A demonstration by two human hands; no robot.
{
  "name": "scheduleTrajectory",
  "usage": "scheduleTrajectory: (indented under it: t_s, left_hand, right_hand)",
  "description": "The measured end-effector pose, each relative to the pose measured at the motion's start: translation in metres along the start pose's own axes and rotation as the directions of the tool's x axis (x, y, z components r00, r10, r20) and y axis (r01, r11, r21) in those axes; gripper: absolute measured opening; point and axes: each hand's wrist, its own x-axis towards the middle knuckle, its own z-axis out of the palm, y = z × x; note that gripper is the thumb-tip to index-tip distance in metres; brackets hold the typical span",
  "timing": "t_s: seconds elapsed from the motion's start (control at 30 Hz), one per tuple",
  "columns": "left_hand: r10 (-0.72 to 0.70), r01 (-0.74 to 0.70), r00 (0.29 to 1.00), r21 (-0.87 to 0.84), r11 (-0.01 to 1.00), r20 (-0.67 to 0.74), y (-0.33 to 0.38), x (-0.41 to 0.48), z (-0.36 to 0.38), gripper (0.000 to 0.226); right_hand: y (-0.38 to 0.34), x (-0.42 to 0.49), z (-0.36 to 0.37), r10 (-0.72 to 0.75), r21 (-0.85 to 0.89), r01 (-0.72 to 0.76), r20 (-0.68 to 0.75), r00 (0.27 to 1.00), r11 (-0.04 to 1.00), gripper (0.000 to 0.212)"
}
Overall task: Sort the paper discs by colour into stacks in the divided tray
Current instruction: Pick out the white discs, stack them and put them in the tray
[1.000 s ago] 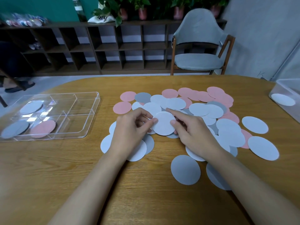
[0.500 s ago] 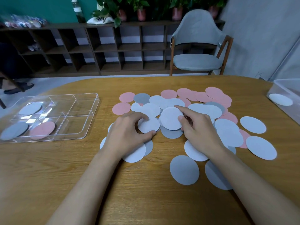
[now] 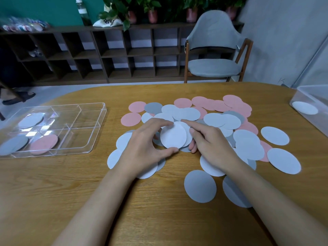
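Left hand (image 3: 142, 144) and right hand (image 3: 211, 144) hold two overlapping white discs (image 3: 173, 137) between them above the pile (image 3: 220, 119). The left thumb and fingers curl round the edge. The right index lies along the top, its other fingers curled beneath. Well left of the hands, the tray (image 3: 71, 106) holds a white disc (image 3: 31, 119), a grey disc (image 3: 12, 144) and a pink disc (image 3: 44, 143) in separate compartments. Far right, a clear box (image 3: 310, 89) holds another white one (image 3: 305, 107).

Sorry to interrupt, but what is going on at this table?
A person is sorting a loose pile of paper discs on the table by colour. The left hand and right hand together grip a small stack of white discs over it. The divided tray holds sorted discs in three colours.
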Motion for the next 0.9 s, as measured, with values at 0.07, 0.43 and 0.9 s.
scheduleTrajectory:
  t_s: [0.07, 0.43, 0.9]
  left_hand:
    - [0.042, -0.042, 0.999, 0.002, 0.999, -0.013, -0.003, 0.000, 0.002, 0.052]
    - [-0.254, 0.239, 0.962, -0.149, 0.959, -0.094, -0.006, 0.002, -0.009, 0.022]
    - [-0.207, 0.194, 0.967, 0.095, 0.976, 0.146, -0.004, -0.028, -0.046, 0.021]
  right_hand:
    - [-0.004, -0.002, 0.003, 0.000, 0.042, -0.001, 0.036, 0.999, 0.999, 0.039]
    - [-0.006, -0.006, 0.004, -0.108, -0.082, 0.112, 0.050, 0.993, 0.990, 0.043]
    - [-0.007, -0.011, 0.010, -0.232, -0.152, 0.239, 0.065, 0.971, 0.959, 0.041]
